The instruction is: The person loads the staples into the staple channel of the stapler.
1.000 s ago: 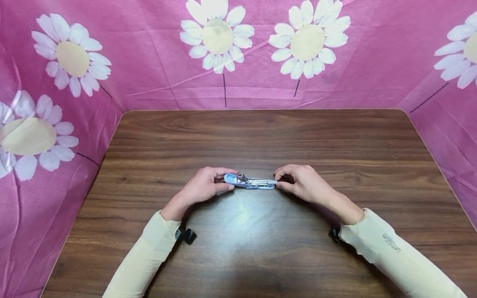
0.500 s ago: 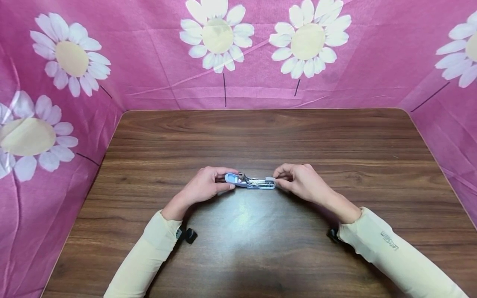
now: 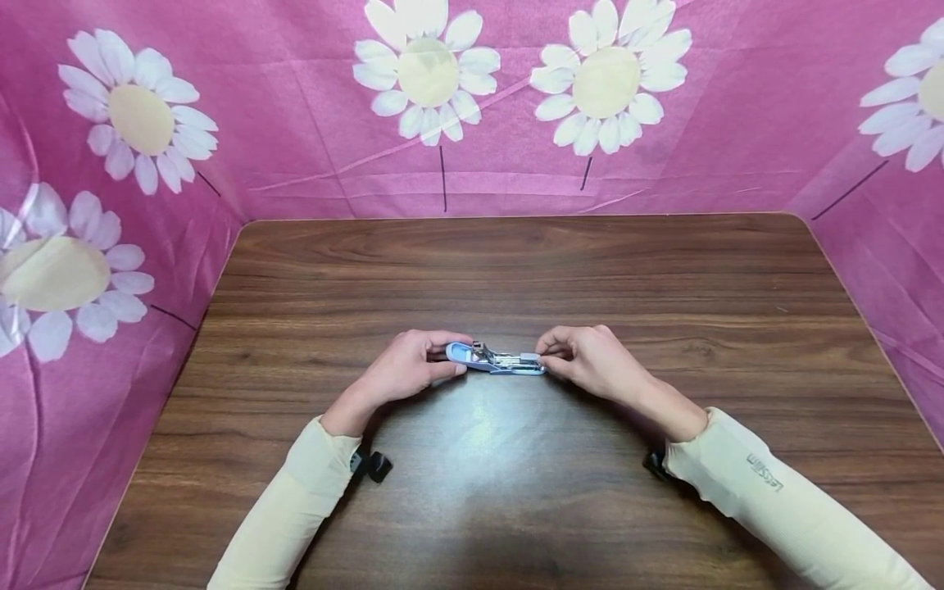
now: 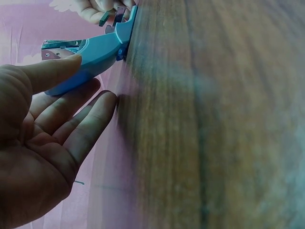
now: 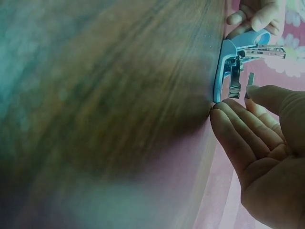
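A light blue stapler (image 3: 459, 353) lies lengthwise near the middle of the table, its top swung up so the metal staple channel (image 5: 234, 81) is exposed. At its rear end my left hand (image 3: 401, 366) grips the body between thumb and fingers; the left wrist view shows the thumb (image 4: 55, 71) along the upper edge. My right hand (image 3: 601, 360) is at the front end, pinching a short strip of staples (image 5: 250, 79) between thumb and forefinger. In the right wrist view the strip stands just off the channel, and the other fingers reach down by the stapler's tip.
The brown wood-grain table (image 3: 472, 279) spreads around both hands. Pink cloth (image 3: 295, 115) with white daisies hangs behind it and along both sides. Black wrist cameras (image 3: 379, 467) sit below the cream sleeves.
My right hand has shifted slightly left, carrying the staple strip from the stapler's front tip to over the channel. The left hand and stapler have stayed nearly still.
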Action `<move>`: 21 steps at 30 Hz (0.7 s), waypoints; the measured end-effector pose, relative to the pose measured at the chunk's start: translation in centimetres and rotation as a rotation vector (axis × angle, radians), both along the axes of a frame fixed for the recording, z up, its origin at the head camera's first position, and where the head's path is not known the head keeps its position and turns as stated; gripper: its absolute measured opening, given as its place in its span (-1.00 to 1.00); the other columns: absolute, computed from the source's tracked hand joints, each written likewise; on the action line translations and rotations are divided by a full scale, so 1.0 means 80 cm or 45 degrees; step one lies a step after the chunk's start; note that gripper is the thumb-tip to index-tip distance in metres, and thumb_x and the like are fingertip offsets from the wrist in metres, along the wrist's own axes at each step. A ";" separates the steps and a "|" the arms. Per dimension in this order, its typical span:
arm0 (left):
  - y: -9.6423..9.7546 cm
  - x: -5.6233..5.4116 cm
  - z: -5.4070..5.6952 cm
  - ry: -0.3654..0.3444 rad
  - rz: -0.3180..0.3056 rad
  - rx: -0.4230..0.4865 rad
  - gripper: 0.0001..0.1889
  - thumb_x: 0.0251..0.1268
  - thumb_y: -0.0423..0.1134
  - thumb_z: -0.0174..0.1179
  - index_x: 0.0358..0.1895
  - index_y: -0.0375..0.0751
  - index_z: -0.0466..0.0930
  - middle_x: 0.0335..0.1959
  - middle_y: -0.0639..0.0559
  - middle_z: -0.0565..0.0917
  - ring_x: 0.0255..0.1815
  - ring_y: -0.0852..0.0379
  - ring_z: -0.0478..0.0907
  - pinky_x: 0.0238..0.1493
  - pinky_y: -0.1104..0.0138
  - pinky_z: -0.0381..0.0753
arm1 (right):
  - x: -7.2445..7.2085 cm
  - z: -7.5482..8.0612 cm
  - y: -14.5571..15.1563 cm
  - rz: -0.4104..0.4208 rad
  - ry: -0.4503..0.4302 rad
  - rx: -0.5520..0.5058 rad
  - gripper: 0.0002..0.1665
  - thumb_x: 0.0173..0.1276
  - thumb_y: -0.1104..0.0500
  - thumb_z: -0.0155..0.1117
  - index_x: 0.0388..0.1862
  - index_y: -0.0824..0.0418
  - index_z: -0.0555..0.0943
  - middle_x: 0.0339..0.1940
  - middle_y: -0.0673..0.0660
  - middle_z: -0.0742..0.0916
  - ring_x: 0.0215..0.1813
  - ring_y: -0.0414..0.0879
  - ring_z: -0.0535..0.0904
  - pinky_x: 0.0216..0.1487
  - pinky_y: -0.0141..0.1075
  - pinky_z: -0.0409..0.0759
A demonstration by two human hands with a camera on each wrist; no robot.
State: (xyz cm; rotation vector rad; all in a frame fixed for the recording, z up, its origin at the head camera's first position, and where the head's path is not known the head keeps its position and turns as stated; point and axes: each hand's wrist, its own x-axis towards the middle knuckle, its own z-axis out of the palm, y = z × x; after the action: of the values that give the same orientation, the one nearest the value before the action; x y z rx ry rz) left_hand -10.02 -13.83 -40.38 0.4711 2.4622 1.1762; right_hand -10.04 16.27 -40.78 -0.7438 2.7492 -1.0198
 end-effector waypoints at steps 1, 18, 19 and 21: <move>0.000 0.000 0.000 0.001 0.001 0.002 -0.57 0.26 -0.17 0.42 0.22 0.07 0.68 -0.13 0.15 0.80 -0.54 0.29 0.50 -0.35 0.34 0.51 | 0.000 0.000 0.000 0.001 0.005 0.008 -0.95 0.31 0.18 0.46 -0.28 0.06 0.73 -0.31 -0.08 0.84 -0.19 -0.22 0.79 -0.14 -0.30 0.72; -0.006 0.002 -0.001 -0.001 0.006 -0.009 -0.57 0.27 -0.15 0.42 0.22 0.09 0.68 -0.13 0.15 0.79 -0.56 0.28 0.48 -0.38 0.36 0.49 | 0.002 -0.002 -0.009 0.035 0.112 0.116 -0.94 0.31 0.15 0.45 -0.25 0.07 0.74 -0.33 -0.08 0.84 -0.25 -0.24 0.76 -0.16 -0.22 0.71; -0.005 0.001 -0.001 0.008 0.000 -0.013 -0.57 0.27 -0.14 0.41 0.22 0.10 0.67 -0.14 0.15 0.79 -0.56 0.28 0.49 -0.37 0.36 0.50 | 0.002 -0.001 -0.009 0.029 0.117 0.121 -0.94 0.30 0.16 0.46 -0.26 0.06 0.74 -0.34 -0.08 0.83 -0.25 -0.24 0.76 -0.17 -0.21 0.71; -0.004 0.000 -0.002 0.022 -0.010 -0.017 -0.57 0.28 -0.11 0.41 0.23 0.12 0.67 -0.13 0.16 0.79 -0.54 0.29 0.48 -0.34 0.35 0.49 | 0.003 -0.001 -0.008 0.016 0.126 0.130 -0.94 0.29 0.17 0.46 -0.28 0.06 0.74 -0.35 -0.09 0.83 -0.26 -0.25 0.75 -0.18 -0.21 0.70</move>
State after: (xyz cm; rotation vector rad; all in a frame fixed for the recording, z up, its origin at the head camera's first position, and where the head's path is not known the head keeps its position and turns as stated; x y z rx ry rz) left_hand -9.99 -14.15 -40.58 0.4888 2.4792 1.1563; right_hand -9.82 15.67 -40.86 -0.8152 2.8509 -0.8546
